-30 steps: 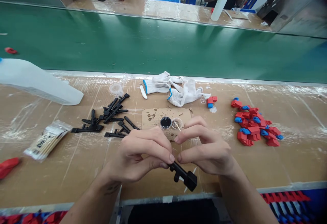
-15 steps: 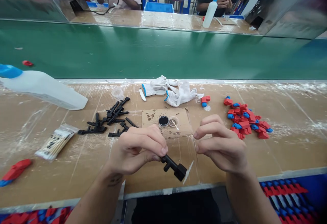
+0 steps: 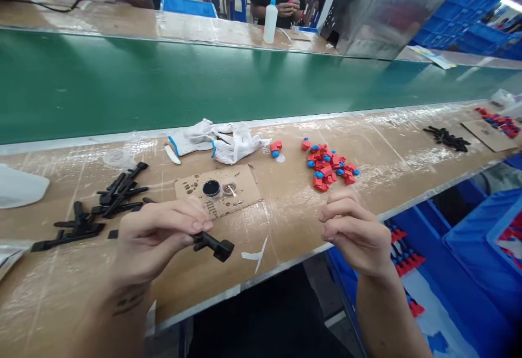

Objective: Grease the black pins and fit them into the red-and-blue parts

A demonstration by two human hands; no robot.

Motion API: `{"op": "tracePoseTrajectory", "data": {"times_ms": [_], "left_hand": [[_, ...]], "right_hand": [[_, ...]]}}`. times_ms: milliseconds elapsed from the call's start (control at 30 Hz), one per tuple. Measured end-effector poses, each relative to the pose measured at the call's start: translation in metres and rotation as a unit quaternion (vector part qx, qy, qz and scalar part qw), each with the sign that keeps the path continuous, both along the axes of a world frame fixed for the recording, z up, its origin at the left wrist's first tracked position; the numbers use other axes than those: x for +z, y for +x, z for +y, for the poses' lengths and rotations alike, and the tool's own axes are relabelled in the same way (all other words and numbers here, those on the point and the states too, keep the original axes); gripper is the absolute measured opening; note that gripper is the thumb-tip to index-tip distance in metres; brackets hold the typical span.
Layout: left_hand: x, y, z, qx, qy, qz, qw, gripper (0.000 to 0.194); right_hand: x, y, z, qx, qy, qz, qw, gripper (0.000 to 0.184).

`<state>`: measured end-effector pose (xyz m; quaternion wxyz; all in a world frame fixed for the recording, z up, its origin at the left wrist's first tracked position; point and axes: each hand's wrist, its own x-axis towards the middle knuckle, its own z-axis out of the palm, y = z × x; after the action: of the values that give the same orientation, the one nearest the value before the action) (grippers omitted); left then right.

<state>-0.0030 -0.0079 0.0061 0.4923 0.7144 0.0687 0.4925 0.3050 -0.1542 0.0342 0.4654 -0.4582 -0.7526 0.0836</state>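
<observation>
My left hand (image 3: 157, 235) is closed around one end of a black plastic part (image 3: 215, 245), which sticks out to the right above the taped worktable (image 3: 285, 211). Apart from it, my right hand (image 3: 354, 230) hovers over the table's front edge with its fingers curled together; I cannot see anything in them. Beyond my hands lies a cardboard piece (image 3: 220, 192) with a small black-filled pot (image 3: 211, 187) and a clear pot (image 3: 229, 189). More black parts (image 3: 110, 197) lie at the left. A heap of red and blue parts (image 3: 328, 166) lies ahead of my right hand.
White gloves (image 3: 220, 141) lie near the green conveyor belt (image 3: 183, 80). A white bottle (image 3: 18, 186) rests at the far left. Blue bins (image 3: 485, 238) with red parts stand below the table on the right. People work across the belt beside a squeeze bottle (image 3: 269, 20).
My hands have parted: the right hand let go of the black part and moved right, the left keeps it. The view has swung to the right.
</observation>
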Motion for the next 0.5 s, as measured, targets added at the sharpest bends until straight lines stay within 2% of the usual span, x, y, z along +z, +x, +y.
{"op": "tracePoseTrajectory", "data": {"times_ms": [267, 400, 500], "left_hand": [[-0.005, 0.004, -0.001, -0.035, -0.035, -0.033, 0.998, 0.008], [-0.005, 0.005, -0.001, -0.041, -0.045, -0.042, 0.997, 0.007], [-0.005, 0.006, -0.001, -0.046, -0.051, -0.045, 0.997, 0.008]], "right_hand": [[-0.011, 0.014, -0.033, -0.046, -0.009, 0.025, 0.999, 0.02], [-0.02, 0.02, -0.053, -0.056, -0.058, 0.031, 0.996, 0.019], [-0.029, 0.026, -0.073, -0.051, -0.122, 0.032, 0.991, 0.015]]}}
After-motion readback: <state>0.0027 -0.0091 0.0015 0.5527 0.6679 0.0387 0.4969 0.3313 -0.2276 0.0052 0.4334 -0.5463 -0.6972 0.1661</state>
